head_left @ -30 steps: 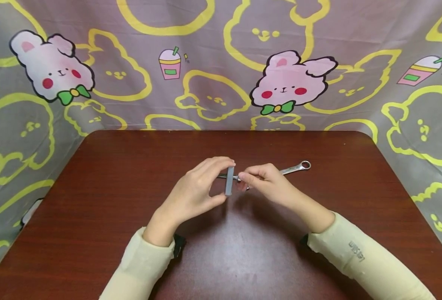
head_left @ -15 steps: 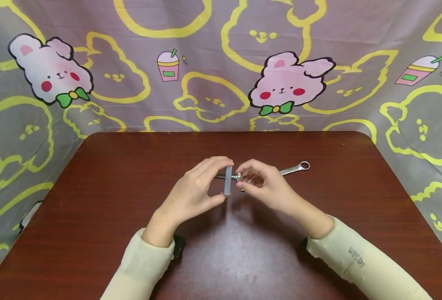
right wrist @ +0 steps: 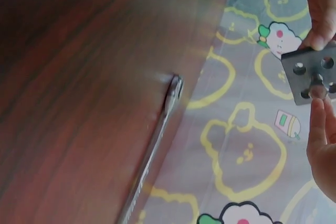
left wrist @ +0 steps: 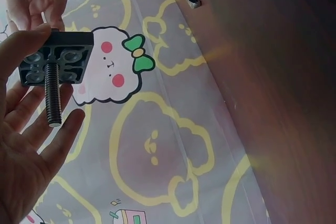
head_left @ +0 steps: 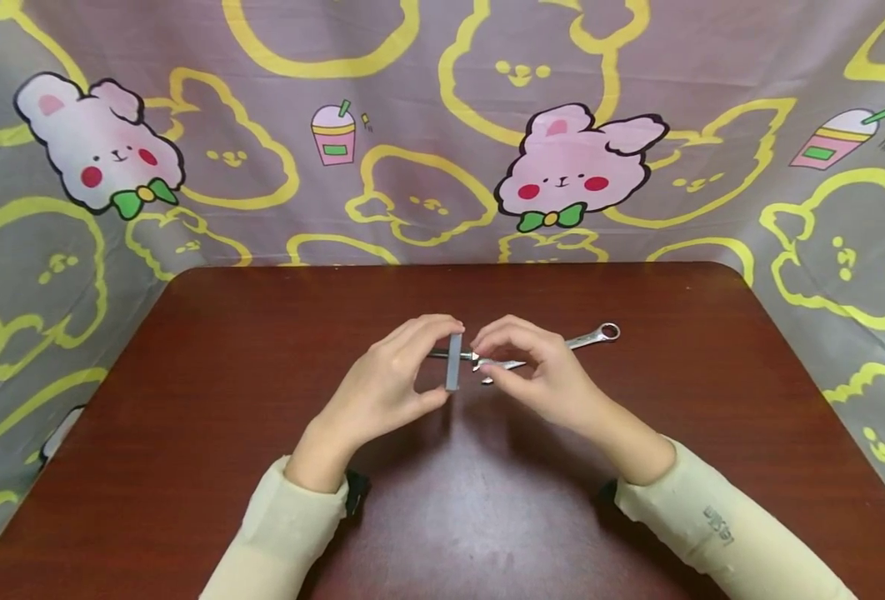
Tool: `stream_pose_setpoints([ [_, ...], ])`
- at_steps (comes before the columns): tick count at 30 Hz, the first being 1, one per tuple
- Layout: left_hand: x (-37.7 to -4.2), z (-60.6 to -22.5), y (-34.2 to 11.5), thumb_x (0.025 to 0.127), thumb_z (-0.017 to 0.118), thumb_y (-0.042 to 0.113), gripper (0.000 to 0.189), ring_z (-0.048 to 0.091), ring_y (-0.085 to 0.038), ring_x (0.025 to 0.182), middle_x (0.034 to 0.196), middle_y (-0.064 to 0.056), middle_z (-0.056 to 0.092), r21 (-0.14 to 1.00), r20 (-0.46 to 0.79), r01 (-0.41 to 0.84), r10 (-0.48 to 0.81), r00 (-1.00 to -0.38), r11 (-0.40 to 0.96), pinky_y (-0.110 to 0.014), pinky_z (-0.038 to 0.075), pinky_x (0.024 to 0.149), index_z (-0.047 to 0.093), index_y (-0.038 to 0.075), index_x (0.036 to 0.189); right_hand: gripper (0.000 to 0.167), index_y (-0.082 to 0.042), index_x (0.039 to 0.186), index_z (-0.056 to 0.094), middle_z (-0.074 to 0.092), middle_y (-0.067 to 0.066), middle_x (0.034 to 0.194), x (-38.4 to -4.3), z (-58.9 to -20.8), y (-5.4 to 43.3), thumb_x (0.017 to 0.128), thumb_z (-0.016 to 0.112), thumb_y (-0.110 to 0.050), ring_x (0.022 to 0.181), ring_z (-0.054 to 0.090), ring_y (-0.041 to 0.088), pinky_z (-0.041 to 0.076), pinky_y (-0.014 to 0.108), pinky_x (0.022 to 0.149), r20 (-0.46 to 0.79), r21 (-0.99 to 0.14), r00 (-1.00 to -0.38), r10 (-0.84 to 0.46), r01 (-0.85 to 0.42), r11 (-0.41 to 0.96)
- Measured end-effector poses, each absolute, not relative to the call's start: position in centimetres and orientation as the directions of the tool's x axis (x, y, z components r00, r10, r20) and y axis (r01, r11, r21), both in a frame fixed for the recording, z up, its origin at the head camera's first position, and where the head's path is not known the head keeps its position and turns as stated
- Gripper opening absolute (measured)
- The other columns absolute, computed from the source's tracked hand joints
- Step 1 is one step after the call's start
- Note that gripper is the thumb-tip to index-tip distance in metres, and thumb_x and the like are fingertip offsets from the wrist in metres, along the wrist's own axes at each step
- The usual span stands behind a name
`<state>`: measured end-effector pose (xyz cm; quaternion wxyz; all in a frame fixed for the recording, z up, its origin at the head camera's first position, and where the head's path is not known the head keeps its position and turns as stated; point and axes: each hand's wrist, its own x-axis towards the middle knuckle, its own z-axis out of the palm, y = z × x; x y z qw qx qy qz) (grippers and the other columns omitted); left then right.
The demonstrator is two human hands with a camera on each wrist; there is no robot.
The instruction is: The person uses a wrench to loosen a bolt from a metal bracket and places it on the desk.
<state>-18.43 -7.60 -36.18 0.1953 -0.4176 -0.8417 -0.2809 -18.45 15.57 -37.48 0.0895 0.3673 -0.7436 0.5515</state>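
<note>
My left hand (head_left: 382,383) holds a grey square plate (head_left: 453,362) on edge, thumb on one side and fingers on the opposite one. Holes show near its corners in the right wrist view. A metal bolt (left wrist: 53,95) passes through the plate's middle, its threaded shank sticking out on the left hand's side. On the other side, my right hand (head_left: 536,362) has thumb and fingers curled about the bolt's head (right wrist: 317,91), with a fingertip right on it. Behind the right hand, a combination wrench (head_left: 587,340) lies on the table, its middle partly hidden by that hand.
The brown tabletop (head_left: 247,333) spreads around and below both hands. A patterned cloth (head_left: 427,108) with cartoon prints hangs along the back and both sides. The wrench's ring end (head_left: 608,332) points to the back right.
The right thumb and fingers have shifted around the bolt head, parting and coming close to it again. The wrench's open end shows more now. The left hand keeps its grip on the plate.
</note>
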Motion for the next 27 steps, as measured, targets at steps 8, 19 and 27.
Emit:
stream_pose_setpoints([
  [8,-18.6,-36.2,-7.5,0.069,0.082,0.004,0.067,0.058,-0.020,0.122,0.131,-0.007,0.060,0.261,0.558,0.833,0.628,-0.543,0.488,-0.032,0.049,0.104,0.055,0.006,0.130,0.027,-0.011,0.109,0.069,0.068,-0.003,0.104,-20.5,-36.4,17.5,0.083,0.078,-0.010,0.100,0.061,0.017,0.055,0.028,0.084,0.448,-0.526,-0.622,-0.642,-0.764,0.373],
  [19,-18.4,-36.2,-7.5,0.072,0.081,0.006,0.064,0.057,-0.019,0.123,0.131,-0.007,0.060,0.233,0.538,0.837,0.651,-0.536,0.496,-0.031,0.049,0.104,0.055,0.006,0.130,0.016,-0.015,0.106,0.071,0.068,-0.009,0.101,-21.7,-35.6,17.3,0.091,0.071,-0.019,0.097,0.059,0.013,0.053,0.035,0.083,0.297,-0.524,-0.576,-0.762,-0.765,0.374],
  [27,-18.3,-36.2,-7.6,0.071,0.081,0.006,0.064,0.058,-0.019,0.122,0.130,-0.007,0.060,0.221,0.550,0.836,0.644,-0.532,0.502,-0.031,0.051,0.102,0.055,0.006,0.130,0.016,-0.009,0.102,0.070,0.072,-0.002,0.092,-21.3,-36.3,16.7,0.087,0.074,-0.009,0.087,0.065,0.007,0.057,0.031,0.077,0.300,-0.676,-0.682,-0.667,-0.645,0.355],
])
